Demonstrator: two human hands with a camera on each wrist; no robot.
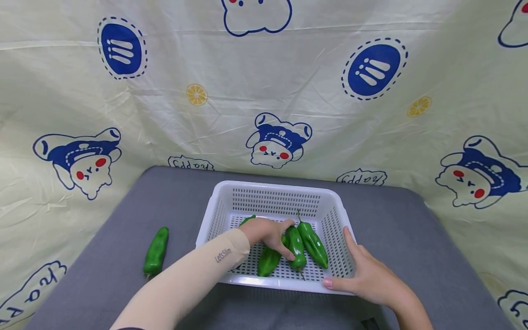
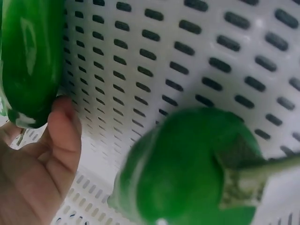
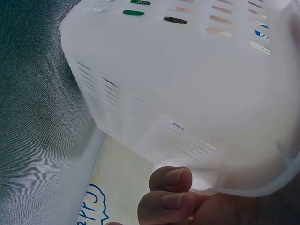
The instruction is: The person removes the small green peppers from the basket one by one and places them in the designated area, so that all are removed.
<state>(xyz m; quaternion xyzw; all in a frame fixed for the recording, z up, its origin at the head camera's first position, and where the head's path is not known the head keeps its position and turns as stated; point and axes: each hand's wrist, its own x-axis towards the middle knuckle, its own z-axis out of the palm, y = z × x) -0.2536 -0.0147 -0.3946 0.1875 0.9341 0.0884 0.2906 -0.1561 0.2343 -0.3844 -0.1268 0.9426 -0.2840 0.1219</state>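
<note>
Your left hand (image 1: 270, 234) grasps the second pepper from the right (image 1: 296, 245), between thumb and fingers, inside the white basket (image 1: 284, 284). That pepper lies just right of your palm, long axis running near to far. Your right hand (image 1: 369, 277) (farther from it) clasps the basket's near right corner.

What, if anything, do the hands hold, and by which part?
The right hand holds the white basket by the rim at its near right corner. The left hand is at a green pepper; whether it grips is unclear.
</note>
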